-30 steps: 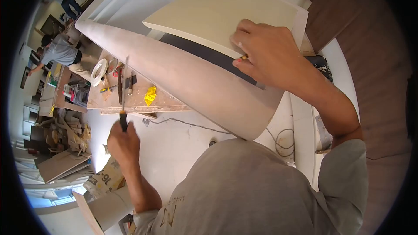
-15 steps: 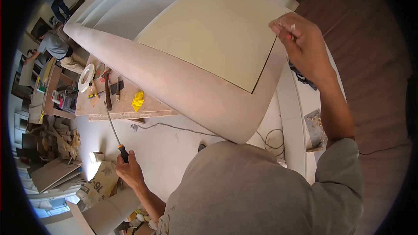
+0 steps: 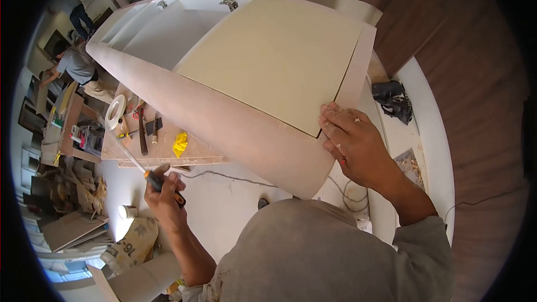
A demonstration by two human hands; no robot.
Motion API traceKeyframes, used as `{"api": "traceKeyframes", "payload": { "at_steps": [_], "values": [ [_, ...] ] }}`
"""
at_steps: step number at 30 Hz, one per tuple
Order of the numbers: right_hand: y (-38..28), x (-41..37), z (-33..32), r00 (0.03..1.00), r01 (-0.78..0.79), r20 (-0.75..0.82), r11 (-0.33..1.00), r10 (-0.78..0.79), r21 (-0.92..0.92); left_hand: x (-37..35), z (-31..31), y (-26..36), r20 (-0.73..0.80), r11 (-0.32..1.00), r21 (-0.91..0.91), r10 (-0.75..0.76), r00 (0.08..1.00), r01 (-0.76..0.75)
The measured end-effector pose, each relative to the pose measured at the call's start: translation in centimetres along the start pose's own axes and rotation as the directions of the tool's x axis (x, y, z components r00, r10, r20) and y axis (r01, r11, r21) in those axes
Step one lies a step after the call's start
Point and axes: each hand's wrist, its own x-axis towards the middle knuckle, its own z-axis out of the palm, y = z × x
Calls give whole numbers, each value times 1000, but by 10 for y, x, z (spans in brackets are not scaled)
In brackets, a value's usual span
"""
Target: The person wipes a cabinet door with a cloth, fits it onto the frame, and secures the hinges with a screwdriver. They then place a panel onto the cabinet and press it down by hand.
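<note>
I see my right hand point(image 3: 352, 145), fingers flat and holding nothing, now pressing the near corner of the door panel point(image 3: 279, 56), which has gone from ajar to flush in the cabinet point(image 3: 235, 128), while my left hand point(image 3: 162, 193), off to its side, stays fisted round the screwdriver point(image 3: 152, 178).

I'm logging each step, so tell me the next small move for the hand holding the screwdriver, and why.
Probably swing the screwdriver over to the near corner of the door panel. The left hand grips it beside the cabinet, shaft pointing away, while the right hand lies flat on that corner, where the panel sits level in its frame.
</note>
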Motion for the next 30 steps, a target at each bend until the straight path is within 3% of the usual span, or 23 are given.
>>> {"api": "traceKeyframes", "payload": {
  "at_steps": [3, 5, 7, 9, 11, 14, 21, 26, 30],
  "values": [
    [-2, 1, 1, 998, 23, -57, 999, -25, -44, 32, 37, 27, 65, 987, 142, 62, 996, -70],
    [-2, 1, 3, 997, 25, -73, 999, -28, -42, 64, 60, 44, 203, 945, 236, 179, 963, -226],
    [-1, 3, 5, 995, 25, -91, 999, -27, -25, 111, 80, 38, 241, 841, 343, 353, 904, -419],
    [-2, 4, 8, 994, 22, -106, 1000, -21, 9, 158, 102, 34, 313, 731, 512, 330, 891, -451],
    [-3, 4, 13, 991, -9, -133, 1000, 10, 5, 178, 130, 42, 356, 615, 689, 174, 918, -384],
    [-3, -1, 24, 976, -18, -215, 1000, 20, 10, 197, 155, 37, 432, 326, 842, 68, 899, -429],
    [-4, -14, 44, 923, -55, -360, 972, 137, 228, 212, 167, 26, 378, 230, 890, 112, 919, -394],
    [-2, -16, 42, 935, -68, -325, 972, 140, 224, 208, 175, 24, 422, 98, 893, 149, 894, -438],
    [-1, -12, 44, 932, -53, -339, 975, 125, 215, 209, 170, 25, 442, 152, 874, 144, 886, -461]
  ]
}}
